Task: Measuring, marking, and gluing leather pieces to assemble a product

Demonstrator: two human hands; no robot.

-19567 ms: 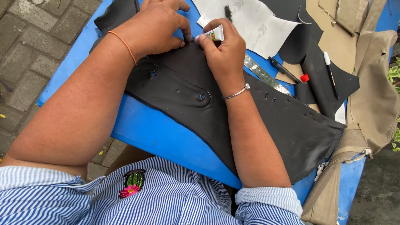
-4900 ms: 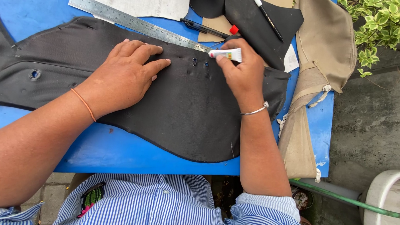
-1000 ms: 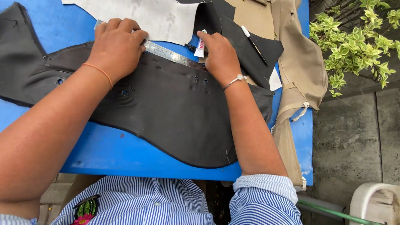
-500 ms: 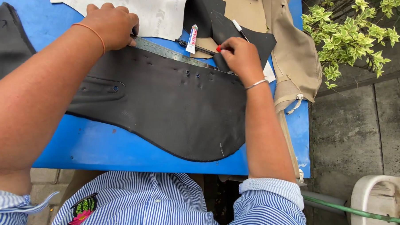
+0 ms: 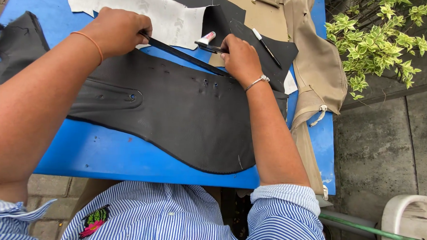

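A large black leather piece (image 5: pixel 175 116) with small punched holes lies across the blue table (image 5: pixel 106 157). My left hand (image 5: pixel 118 31) grips the left end of a long metal ruler (image 5: pixel 183 55), which runs diagonally along the leather's upper edge. My right hand (image 5: pixel 239 57) rests at the ruler's right end and holds a dark pen (image 5: pixel 211 48) pointing left. A small white tube with a red cap (image 5: pixel 206 38) lies just above the pen, on its own.
A white paper pattern (image 5: pixel 172 17) and more black pieces lie at the back. A second pen (image 5: pixel 266 46) rests on a black sheet. Beige fabric (image 5: pixel 316 69) hangs over the right edge. Green plants (image 5: pixel 381 38), a white plastic container (image 5: pixel 411 217) and a green pipe (image 5: pixel 354 226) are at the right.
My right hand has set the tube down and taken hold of the dark pen. My left hand has taken hold of the ruler's left end, and the ruler now lies along the leather's edge.
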